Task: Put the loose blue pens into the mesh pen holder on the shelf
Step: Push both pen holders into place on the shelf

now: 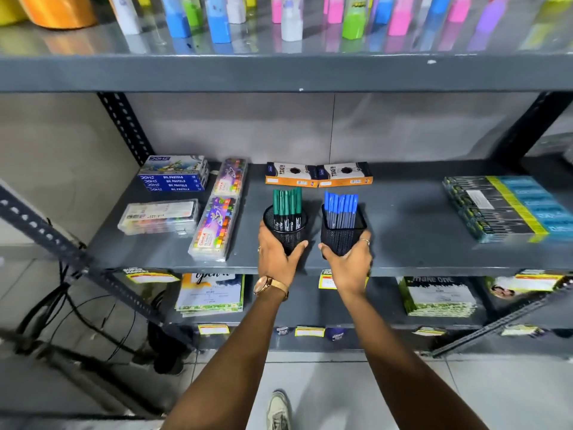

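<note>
Two black mesh pen holders stand side by side on the grey shelf (418,237). The square holder (341,234) on the right is filled with several blue pens (341,206) standing upright. My right hand (348,262) grips its front lower side. The round holder (288,231) on the left carries several green-capped pens (286,203). My left hand (276,259), with a watch on the wrist, wraps around its front and left side. No loose blue pens lie on the shelf in this view.
Two orange-and-black pencil boxes (319,175) lie behind the holders. Crayon packs (217,228) and oil pastel boxes (173,175) sit to the left, a dark stack of boxes (502,209) to the right. Coloured bottles fill the shelf above; notebooks lie on the shelf below.
</note>
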{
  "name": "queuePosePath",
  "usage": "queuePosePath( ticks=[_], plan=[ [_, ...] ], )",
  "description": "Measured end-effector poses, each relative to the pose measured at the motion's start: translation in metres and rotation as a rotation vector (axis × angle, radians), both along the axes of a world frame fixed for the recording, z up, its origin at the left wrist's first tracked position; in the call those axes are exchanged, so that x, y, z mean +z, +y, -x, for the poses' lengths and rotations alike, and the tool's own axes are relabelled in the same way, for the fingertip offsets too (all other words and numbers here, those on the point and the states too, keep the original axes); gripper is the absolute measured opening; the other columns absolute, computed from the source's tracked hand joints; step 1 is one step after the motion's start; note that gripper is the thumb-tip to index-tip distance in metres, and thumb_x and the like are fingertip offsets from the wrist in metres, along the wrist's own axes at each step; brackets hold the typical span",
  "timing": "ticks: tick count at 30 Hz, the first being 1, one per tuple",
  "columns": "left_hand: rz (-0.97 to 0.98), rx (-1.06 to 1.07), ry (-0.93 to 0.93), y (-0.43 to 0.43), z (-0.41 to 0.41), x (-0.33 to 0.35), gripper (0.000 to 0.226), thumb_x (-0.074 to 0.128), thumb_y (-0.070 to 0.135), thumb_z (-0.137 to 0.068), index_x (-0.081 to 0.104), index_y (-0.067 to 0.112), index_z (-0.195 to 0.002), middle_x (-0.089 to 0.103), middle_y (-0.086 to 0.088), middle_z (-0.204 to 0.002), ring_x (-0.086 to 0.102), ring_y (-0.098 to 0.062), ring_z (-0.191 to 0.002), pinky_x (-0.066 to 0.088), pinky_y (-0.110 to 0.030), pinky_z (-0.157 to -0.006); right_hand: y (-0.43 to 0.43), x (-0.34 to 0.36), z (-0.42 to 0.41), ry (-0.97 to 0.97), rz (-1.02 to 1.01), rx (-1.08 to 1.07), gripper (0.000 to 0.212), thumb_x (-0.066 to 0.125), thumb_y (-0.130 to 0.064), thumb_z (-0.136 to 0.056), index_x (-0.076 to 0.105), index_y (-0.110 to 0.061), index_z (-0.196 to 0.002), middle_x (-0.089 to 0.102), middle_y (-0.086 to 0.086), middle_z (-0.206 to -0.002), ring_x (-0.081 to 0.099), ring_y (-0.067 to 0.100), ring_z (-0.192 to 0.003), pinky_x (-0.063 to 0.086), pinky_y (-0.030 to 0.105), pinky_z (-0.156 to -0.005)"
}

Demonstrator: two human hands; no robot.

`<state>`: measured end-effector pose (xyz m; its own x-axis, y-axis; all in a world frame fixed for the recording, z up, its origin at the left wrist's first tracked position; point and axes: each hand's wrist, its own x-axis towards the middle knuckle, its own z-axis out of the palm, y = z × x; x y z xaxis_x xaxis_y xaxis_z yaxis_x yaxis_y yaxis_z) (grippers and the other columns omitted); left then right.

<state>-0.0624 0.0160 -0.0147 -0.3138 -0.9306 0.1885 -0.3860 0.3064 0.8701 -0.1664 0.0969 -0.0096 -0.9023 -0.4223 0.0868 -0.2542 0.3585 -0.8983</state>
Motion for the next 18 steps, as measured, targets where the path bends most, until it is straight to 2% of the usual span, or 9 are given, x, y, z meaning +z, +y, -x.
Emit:
queuePosePath(
  ticks=[3,10,18],
  plan=[
    [-0.012,0.020,-0.014,0.010,0.001,0.001,0.098,0.076,0.041,-0.070,0.018,0.000,-0.138,0.039,-0.021,-0.138,0.041,-0.034,-0.129,0.041,-0.052,-0.103,0.006,0.003,-0.002,0.001,-0.013,0.013,0.089,0.086,-0.025,-0.064,0.035,0.002,-0.132,0.060,0.021,-0.125,0.057,0.037,-0.116,0.051,0.047,-0.095],
    [-0.016,0.025,-0.039,0.014,-0.002,0.001,0.100,0.071,0.052,-0.069,0.017,0.004,-0.138,0.038,-0.022,-0.137,0.041,-0.034,-0.128,0.041,-0.054,-0.102,0.011,0.010,-0.005,0.003,-0.050,0.038,0.089,0.085,-0.025,-0.066,0.033,0.002,-0.133,0.058,0.023,-0.126,0.055,0.039,-0.117,0.049,0.043,-0.094],
    [-0.015,-0.008,-0.080,0.011,-0.007,0.003,0.098,0.074,0.049,-0.068,0.020,0.004,-0.136,0.041,-0.021,-0.135,0.044,-0.035,-0.125,0.044,-0.055,-0.098,0.016,0.019,-0.012,-0.002,-0.111,0.056,0.096,0.083,-0.030,-0.068,0.028,0.002,-0.139,0.052,0.024,-0.133,0.049,0.040,-0.123,0.044,0.045,-0.098]
  ],
)
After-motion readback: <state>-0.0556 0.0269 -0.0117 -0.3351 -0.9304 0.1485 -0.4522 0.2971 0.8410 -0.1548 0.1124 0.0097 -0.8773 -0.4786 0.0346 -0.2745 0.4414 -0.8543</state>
